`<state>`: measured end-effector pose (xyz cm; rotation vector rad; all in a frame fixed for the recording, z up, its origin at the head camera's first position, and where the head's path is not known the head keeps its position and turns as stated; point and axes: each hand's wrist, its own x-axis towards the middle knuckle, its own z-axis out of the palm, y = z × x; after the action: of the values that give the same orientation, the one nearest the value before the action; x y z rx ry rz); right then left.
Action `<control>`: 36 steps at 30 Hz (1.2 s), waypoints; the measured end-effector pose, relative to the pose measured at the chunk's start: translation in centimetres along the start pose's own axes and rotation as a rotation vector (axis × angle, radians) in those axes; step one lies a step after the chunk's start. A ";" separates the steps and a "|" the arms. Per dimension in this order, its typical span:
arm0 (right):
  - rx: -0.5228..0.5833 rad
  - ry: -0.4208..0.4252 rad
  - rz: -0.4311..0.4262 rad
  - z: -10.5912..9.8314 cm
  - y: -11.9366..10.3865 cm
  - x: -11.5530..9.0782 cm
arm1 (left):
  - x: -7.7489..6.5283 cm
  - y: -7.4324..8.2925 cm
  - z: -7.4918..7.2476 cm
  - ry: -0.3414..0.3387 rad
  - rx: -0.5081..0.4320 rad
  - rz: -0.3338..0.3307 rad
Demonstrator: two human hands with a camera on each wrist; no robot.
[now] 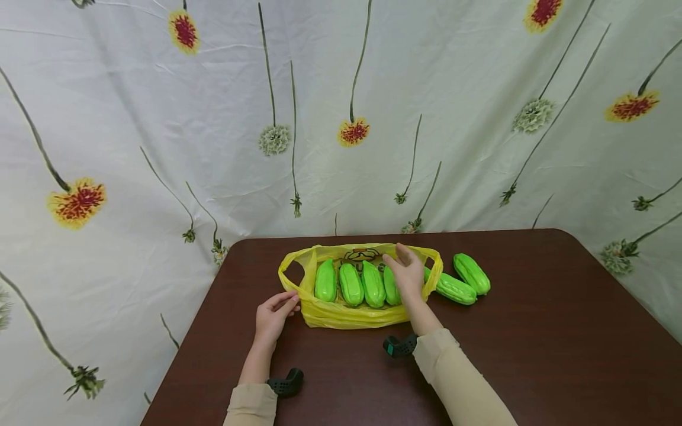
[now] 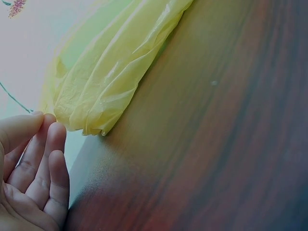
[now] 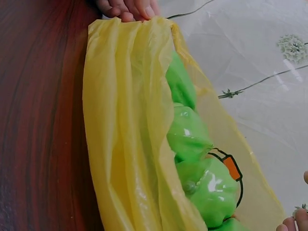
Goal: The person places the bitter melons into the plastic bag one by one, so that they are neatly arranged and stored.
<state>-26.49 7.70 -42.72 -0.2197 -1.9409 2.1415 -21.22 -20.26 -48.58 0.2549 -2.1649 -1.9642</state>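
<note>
Vegetables (image 1: 351, 284), glossy green, lie in a row inside a yellow plastic bag (image 1: 351, 318) at lower center of the head frame, its left edge pinched between the left hand's (image 1: 273, 316) thumb and fingertips. The right hand (image 1: 408, 277), fingers released, hovers at the bag's right end, near two more vegetables (image 1: 472, 274).

Curtained-off nook: flower-print cloth (image 1: 319, 118), dark wood-grain table (image 1: 341, 367)

Left sleeve (image 1: 251, 403): cream, plain
Right sleeve (image 1: 462, 378): cream, slightly wrinkled
Left wristband (image 1: 288, 384): black, curved, perforated
Right wristband (image 1: 403, 347): black, perforated, with teal patch (image 1: 390, 349)
</note>
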 end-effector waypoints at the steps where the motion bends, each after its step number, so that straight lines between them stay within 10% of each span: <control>1: 0.009 0.000 -0.007 0.0 -0.1 0.0 | 0.0 0.0 0.0 0.000 0.000 0.000; 36: 0.153 0.009 -0.076 -2.9 -4.9 -1.1 | 0.0 -0.2 -0.1 -0.006 -0.005 0.006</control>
<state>-24.27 10.65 -38.18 -0.1251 -1.7418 2.2219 -21.25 -20.34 -48.81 0.2416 -2.1618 -1.9687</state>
